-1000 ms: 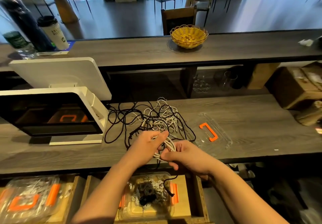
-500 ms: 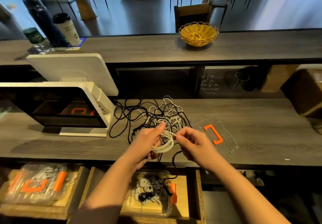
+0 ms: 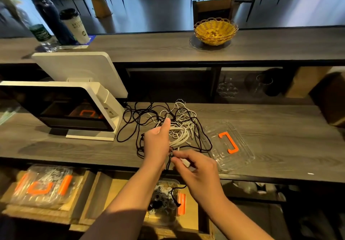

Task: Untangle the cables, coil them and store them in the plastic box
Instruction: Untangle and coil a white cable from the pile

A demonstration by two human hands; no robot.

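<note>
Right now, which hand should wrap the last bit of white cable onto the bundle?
Probably the right hand: it pinches the white cable's loose end, just below the white coil, which the left hand grips and steadies.

White cables — orange lid handle

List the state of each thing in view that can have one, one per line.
white cable: partly coiled, held in left hand
right hand: pinches the white cable's plug end
cable pile: tangled, on the counter
box lid: off, flat on the counter
plastic box: open, coils inside, in the drawer
second box: lid on
screen: dark
</note>
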